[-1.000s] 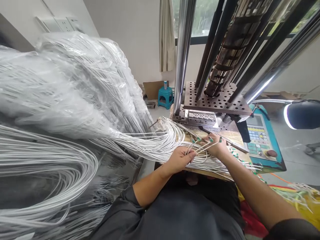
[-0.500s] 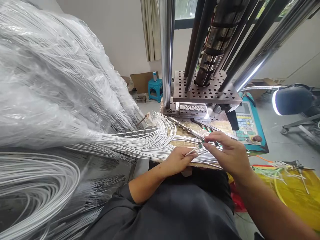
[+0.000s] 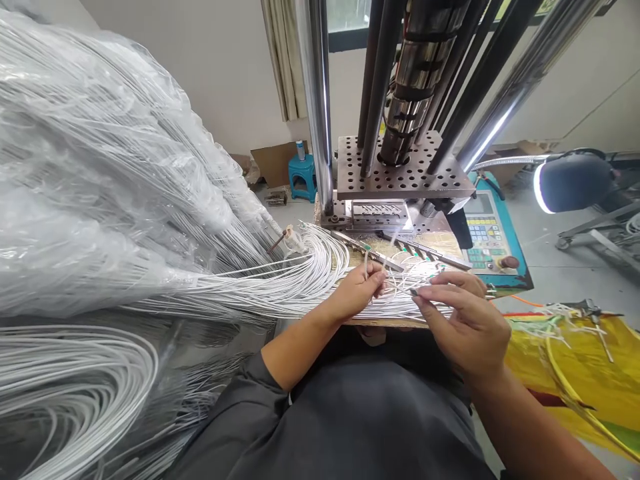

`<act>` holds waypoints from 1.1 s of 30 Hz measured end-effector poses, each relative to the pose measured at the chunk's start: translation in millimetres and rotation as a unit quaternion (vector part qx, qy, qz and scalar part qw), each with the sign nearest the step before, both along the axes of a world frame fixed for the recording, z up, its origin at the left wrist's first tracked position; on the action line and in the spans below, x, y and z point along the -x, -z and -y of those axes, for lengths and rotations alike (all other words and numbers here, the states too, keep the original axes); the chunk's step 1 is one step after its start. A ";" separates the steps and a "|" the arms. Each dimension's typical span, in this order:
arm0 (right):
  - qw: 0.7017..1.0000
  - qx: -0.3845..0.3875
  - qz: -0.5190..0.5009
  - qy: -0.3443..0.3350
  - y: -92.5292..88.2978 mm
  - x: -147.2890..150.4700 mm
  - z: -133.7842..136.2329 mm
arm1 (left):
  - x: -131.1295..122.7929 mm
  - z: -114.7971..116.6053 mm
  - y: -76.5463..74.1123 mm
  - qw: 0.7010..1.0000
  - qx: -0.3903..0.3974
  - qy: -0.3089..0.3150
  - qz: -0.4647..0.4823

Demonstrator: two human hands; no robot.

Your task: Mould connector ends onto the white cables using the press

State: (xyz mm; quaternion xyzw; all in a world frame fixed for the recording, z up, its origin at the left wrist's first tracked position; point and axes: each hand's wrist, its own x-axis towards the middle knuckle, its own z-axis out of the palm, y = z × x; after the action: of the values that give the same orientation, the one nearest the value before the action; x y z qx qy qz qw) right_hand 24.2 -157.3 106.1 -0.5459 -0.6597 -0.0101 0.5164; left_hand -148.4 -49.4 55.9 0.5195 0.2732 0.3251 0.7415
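My left hand (image 3: 356, 293) is closed around a white cable (image 3: 367, 261) over the work table. My right hand (image 3: 467, 320) pinches a small dark piece (image 3: 414, 292) between thumb and fingertips, just right of the left hand; its exact kind is too small to tell. Beneath both hands spreads a thick bundle of white cables (image 3: 295, 293). Beyond the hands lie a left metal bar (image 3: 370, 252) and a right metal bar (image 3: 425, 252), both slanted, with small green and metallic parts along them.
A press with a perforated plate (image 3: 400, 177) stands behind, above a metal die (image 3: 383, 217). To its right are a control panel (image 3: 485, 233) and a lamp (image 3: 575, 183). Plastic-wrapped cables (image 3: 125, 167) fill the left. A yellow sheet (image 3: 590, 353) lies at right.
My left hand has moved up and away from my body, with a cable now looping above it. My right hand has shifted slightly right and down, apart from the bar's end. The view has shifted slightly.
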 end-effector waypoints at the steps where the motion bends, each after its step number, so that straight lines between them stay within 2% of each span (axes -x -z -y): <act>1: 1.000 -0.004 -0.003 0.006 1.9 0.9 2.7 | -3.6 -0.7 -0.5 0.999 -0.026 -0.026 -0.008; 4: 0.999 0.008 -0.045 0.024 7.5 1.3 8.5 | -9.8 -4.6 -4.1 0.992 -0.063 -0.112 -0.003; 6: 0.995 0.045 -0.084 0.041 11.4 0.0 10.2 | -10.0 -6.6 -6.8 0.984 -0.053 -0.166 0.027; 7: 0.991 0.071 -0.102 0.048 13.4 -0.7 10.5 | -9.2 -6.4 -7.8 0.983 -0.044 -0.173 0.040; 8: 0.986 0.099 -0.118 0.055 15.3 -1.2 10.5 | -8.0 -5.1 -8.3 0.985 -0.037 -0.161 0.044; 10: 0.976 0.152 -0.142 0.062 18.7 -1.3 9.3 | -5.0 0.7 -8.1 0.994 -0.039 -0.096 0.027; 12: 0.968 0.182 -0.160 0.059 20.9 0.3 7.0 | -2.4 9.1 -6.9 0.998 -0.055 -0.027 -0.007; 14: 0.964 0.198 -0.168 0.052 22.0 3.2 3.8 | -0.5 17.0 -5.4 0.997 -0.064 0.006 -0.033; 18: 0.960 0.213 -0.181 0.024 25.7 9.4 -1.4 | 2.0 24.7 -3.4 1.000 0.000 0.001 -0.031; 22: 0.968 0.193 -0.159 -0.009 31.5 10.8 -2.6 | 4.0 26.7 -3.1 0.998 0.065 -0.022 -0.018; 29: 0.991 0.098 -0.024 -0.085 26.2 5.8 -6.8 | 5.3 33.1 -0.1 0.998 0.023 -0.038 -0.040; 33: 0.991 0.095 0.005 -0.093 22.6 1.9 -8.3 | 6.4 34.6 -1.6 0.996 -0.019 -0.042 -0.076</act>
State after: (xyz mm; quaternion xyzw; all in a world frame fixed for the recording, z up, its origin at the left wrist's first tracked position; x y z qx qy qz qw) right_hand 22.3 -149.1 83.6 -0.5285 -0.7083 0.0977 0.4576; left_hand -154.9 -84.0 57.5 0.5448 0.3438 0.3207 0.6944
